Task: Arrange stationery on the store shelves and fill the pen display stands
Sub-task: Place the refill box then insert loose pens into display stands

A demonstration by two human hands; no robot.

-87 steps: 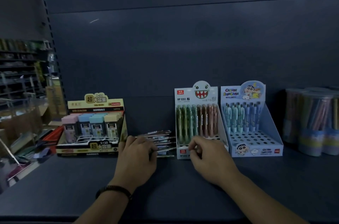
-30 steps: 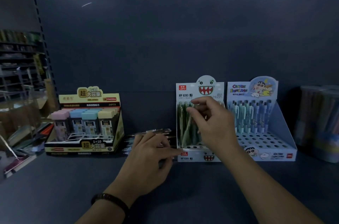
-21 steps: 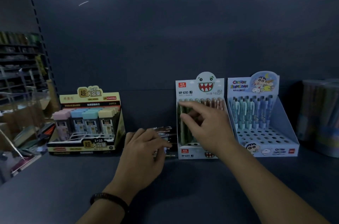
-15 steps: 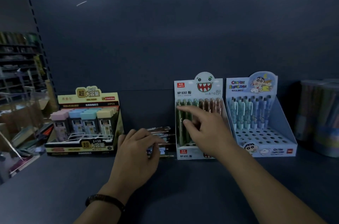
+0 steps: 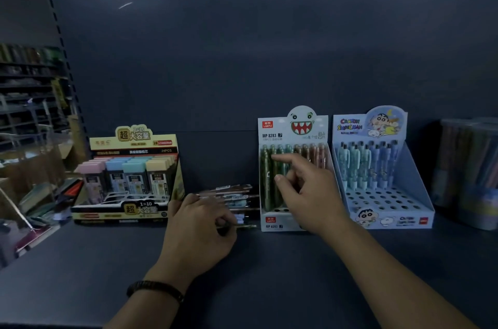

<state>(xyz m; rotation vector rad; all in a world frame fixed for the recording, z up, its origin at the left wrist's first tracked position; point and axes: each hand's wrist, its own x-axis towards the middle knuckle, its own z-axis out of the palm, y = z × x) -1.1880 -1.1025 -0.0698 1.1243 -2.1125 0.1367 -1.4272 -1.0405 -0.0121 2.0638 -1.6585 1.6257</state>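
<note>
A white pen display stand point(image 5: 272, 131) with a monster face holds green and brown pens point(image 5: 266, 183) upright. My right hand point(image 5: 310, 194) is in front of it, index finger stretched out onto the top of the green pens, thumb apart, nothing in its grasp. Left of the stand, a pile of loose pens point(image 5: 234, 195) lies on the dark shelf point(image 5: 269, 274). My left hand point(image 5: 199, 223) rests over that pile with fingers curled and pinches one pen point(image 5: 246, 226) whose tip sticks out to the right.
A blue cartoon display stand point(image 5: 382, 210), partly filled with blue pens, stands right of the monster stand. Clear tubs point(image 5: 469, 172) sit at the far right. A yellow box of lead cases point(image 5: 129, 175) stands at the left. The shelf back panel rises behind.
My right hand held a green pen at the monster stand; that pen is now in the stand and only the index finger touches the pens. My left hand stayed on the loose pile, fingers closing on one pen.
</note>
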